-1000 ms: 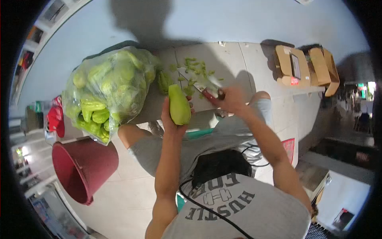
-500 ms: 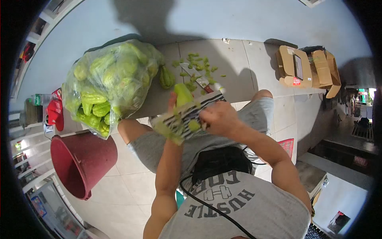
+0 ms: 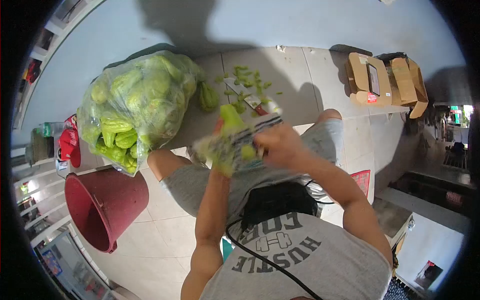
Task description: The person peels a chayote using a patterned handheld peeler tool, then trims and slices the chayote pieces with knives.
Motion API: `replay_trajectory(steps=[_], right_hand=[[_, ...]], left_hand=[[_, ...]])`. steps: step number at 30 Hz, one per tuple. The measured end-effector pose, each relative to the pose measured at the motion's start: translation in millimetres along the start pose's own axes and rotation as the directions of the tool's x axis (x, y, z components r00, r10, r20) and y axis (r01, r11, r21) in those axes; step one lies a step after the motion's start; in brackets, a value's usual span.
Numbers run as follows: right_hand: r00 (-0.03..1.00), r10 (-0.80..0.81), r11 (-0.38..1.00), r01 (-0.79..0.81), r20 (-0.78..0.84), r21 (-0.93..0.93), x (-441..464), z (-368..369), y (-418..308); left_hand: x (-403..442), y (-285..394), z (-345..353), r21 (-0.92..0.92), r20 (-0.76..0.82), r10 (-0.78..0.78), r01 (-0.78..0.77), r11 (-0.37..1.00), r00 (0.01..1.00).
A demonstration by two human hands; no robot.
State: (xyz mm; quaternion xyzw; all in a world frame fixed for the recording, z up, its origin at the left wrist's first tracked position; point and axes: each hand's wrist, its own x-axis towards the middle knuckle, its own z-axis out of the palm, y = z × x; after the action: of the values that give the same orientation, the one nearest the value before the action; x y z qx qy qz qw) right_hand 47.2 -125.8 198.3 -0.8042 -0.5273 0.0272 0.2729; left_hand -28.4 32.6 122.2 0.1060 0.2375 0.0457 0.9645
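Note:
My left hand (image 3: 218, 126), mostly hidden, is closed around a light green chayote (image 3: 231, 116) above my lap. In front of it is a flat black-and-white striped thing (image 3: 260, 126), blurred, whose kind I cannot tell. Against the striped thing's edge, my right hand (image 3: 281, 146) is curled into a fist; what it grips is hidden. A small pale green piece (image 3: 247, 152) shows beside its fingers. Beyond my hands, a knife (image 3: 254, 101) with a reddish-brown handle lies among green scraps (image 3: 245, 75). A whole chayote (image 3: 208, 96) rests left of them.
A large clear plastic bag (image 3: 145, 95) full of chayotes stands at left on the tiled ledge. Below it is a dark red bucket (image 3: 125, 192). Opened cardboard boxes (image 3: 362, 82) sit at right by the wall, with a flat dark-framed device on one. A cable (image 3: 272, 262) crosses my shirt.
My right hand has shifted slightly right, and the small pale green piece has moved a little up and right. My left hand still holds the chayote in nearly the same place.

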Motion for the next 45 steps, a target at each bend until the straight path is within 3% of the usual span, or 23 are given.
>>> replay_trajectory(steps=[1, 3, 5, 7, 11, 13, 14, 16, 18, 20, 23, 25, 26, 28, 30, 33, 35, 37, 39, 40, 42, 43, 45], right_hand=[[1.000, 0.004, 1.000, -0.004, 0.000, -0.002, -4, 4, 12], [0.983, 0.171, 0.982, -0.164, 0.063, -0.093, 0, 1, 27], [0.988, 0.137, 0.989, -0.132, 0.066, -0.072, -11, -5, 11], [0.997, -0.034, 0.999, 0.036, 0.068, -0.025, -7, -13, -8], [0.999, -0.034, 0.999, 0.035, 0.033, -0.029, -6, -14, -16], [1.000, -0.015, 0.999, 0.015, 0.008, -0.048, -11, -6, -2], [1.000, 0.004, 0.998, -0.005, -0.015, -0.067, -13, -2, 8], [0.996, 0.092, 0.993, -0.093, -0.016, -0.071, -17, 6, 34], [0.974, 0.224, 0.974, -0.223, 0.040, -0.033, -12, -2, 35], [0.984, 0.150, 0.989, -0.148, 0.091, -0.025, -15, -13, 14], [0.989, 0.075, 0.997, -0.072, 0.131, -0.024, -11, -22, -2], [0.987, 0.076, 0.997, -0.074, 0.140, -0.022, -13, -20, 2], [0.968, 0.193, 0.980, -0.197, 0.159, 0.013, -14, -14, 17], [0.926, 0.331, 0.944, -0.328, 0.183, -0.049, -22, -4, 39], [0.946, 0.257, 0.966, -0.260, 0.197, -0.013, -18, -17, 26], [0.961, 0.175, 0.983, -0.183, 0.216, 0.020, -15, -22, 5], [0.962, 0.168, 0.985, -0.171, 0.214, -0.005, -17, -17, 11], [0.938, 0.326, 0.945, -0.327, 0.116, -0.006, -17, -4, 42], [0.922, 0.352, 0.936, -0.349, 0.165, -0.047, -10, -12, 37], [0.955, 0.258, 0.965, -0.262, 0.145, 0.010, -13, -14, 28], [0.978, 0.170, 0.981, -0.179, 0.117, 0.072, -14, -12, 20], [0.968, 0.216, 0.972, -0.226, 0.130, 0.071, -12, -10, 25], [0.953, 0.267, 0.958, -0.279, 0.144, 0.070, -13, -5, 36]], left_hand=[[-6, -4, 7, 0.025, -0.100, 0.109, -0.107, 0.994, 0.989], [-3, -7, 8, 0.032, -0.115, 0.139, -0.136, 0.990, 0.984], [2, -6, -11, 0.004, 0.068, 0.022, -0.023, 1.000, 0.997], [3, 0, 4, 0.001, 0.040, 0.034, -0.034, 0.999, 0.999], [8, 3, -10, 0.141, 0.126, 0.057, -0.075, 0.987, 0.990], [7, 2, -12, -0.109, 0.209, -0.045, 0.069, 0.992, 0.977], [6, -1, -11, -0.110, 0.210, -0.046, 0.070, 0.991, 0.977], [2, -11, -3, 0.029, -0.112, 0.123, -0.121, 0.992, 0.986], [-1, -11, 5, 0.039, -0.088, 0.140, -0.137, 0.990, 0.986], [-4, -8, -3, 0.053, -0.091, 0.154, -0.149, 0.987, 0.984], [6, 3, -13, 0.028, 0.196, -0.033, 0.028, 0.999, 0.980], [5, 0, -10, 0.104, 0.097, 0.038, -0.048, 0.993, 0.995], [6, -4, -5, 0.120, -0.026, 0.107, -0.103, 0.988, 0.994], [-2, -2, 5, 0.143, -0.013, 0.137, -0.133, 0.981, 0.991], [0, -2, 2, 0.158, -0.006, 0.177, -0.174, 0.972, 0.984], [3, -3, -13, 0.191, 0.069, 0.094, -0.105, 0.976, 0.993], [3, -9, -9, 0.192, -0.028, 0.165, -0.157, 0.969, 0.986], [-7, -5, -2, 0.175, 0.034, 0.144, -0.148, 0.973, 0.989], [-5, 2, -5, 0.256, 0.222, 0.071, -0.129, 0.958, 0.972], [-3, -3, -6, 0.254, 0.215, 0.071, -0.126, 0.959, 0.974], [2, -12, -1, 0.213, -0.097, 0.174, -0.150, 0.965, 0.980], [2, -9, 0, 0.213, -0.091, 0.175, -0.152, 0.965, 0.980], [-10, 1, 8, 0.412, 0.169, 0.097, -0.160, 0.897, 0.981]])
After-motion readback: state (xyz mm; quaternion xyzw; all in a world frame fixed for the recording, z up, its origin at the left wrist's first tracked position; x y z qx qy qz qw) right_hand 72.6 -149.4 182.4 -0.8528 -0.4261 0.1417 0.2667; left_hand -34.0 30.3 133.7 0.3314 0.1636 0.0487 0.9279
